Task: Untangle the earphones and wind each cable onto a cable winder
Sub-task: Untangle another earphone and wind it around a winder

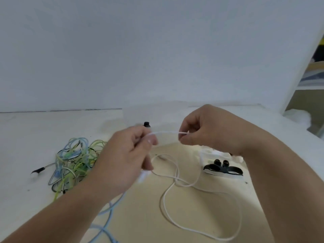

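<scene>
So the white earphone cable [164,132] is up in the air, pulled into a short, fairly straight run between both hands, a bit above the worktop [26,137]. The left hand [126,158] has its fingers curled and pinches one end of that run between thumb and fingertip, and something white and blurry pokes out under its palm, can't tell what. The right hand [201,132] is curled too and pinches the other end at its thumb and forefinger. The rest of the same white cable drops down and lies in big loose loops on the worktop below the hands, crossing over itself around the middle. Off to the left sits a tangle of green, blue and black cables [75,162], well apart from the white loops, with a black plug end [37,171] sticking out on its left. A light blue cable [109,214] trails from that side toward the near edge. Just under the right wrist there's a black cable winder [223,170] with black earbuds on it. A small black object [147,124] sits behind the hands.
</scene>
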